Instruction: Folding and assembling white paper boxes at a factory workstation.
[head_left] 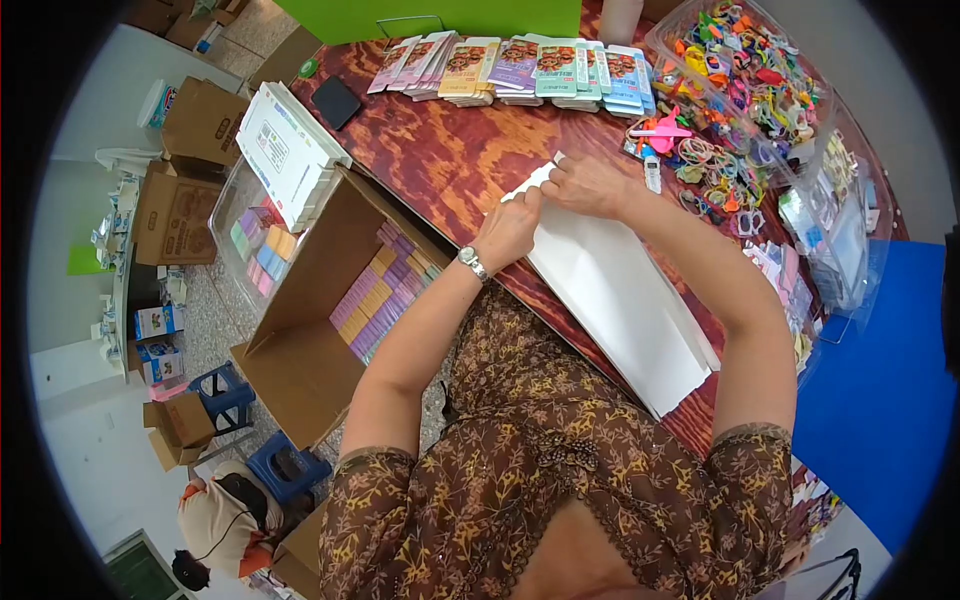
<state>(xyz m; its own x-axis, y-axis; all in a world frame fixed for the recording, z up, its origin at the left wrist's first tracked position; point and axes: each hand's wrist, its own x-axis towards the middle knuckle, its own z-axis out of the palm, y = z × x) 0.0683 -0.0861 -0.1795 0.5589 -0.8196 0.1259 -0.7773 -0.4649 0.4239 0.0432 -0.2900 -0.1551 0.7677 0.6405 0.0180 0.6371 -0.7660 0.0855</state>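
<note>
A long white card (622,305) lies on the worktop (430,165). At its far end, the left hand's (508,226) and right hand's (588,186) fingers are clamped on it, tips hidden by knuckles. Left of it, a forearm (425,320) partly covers a cardboard box (322,250).

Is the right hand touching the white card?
Touching. The head view shows the right hand curled over the far end of the white card.
</note>
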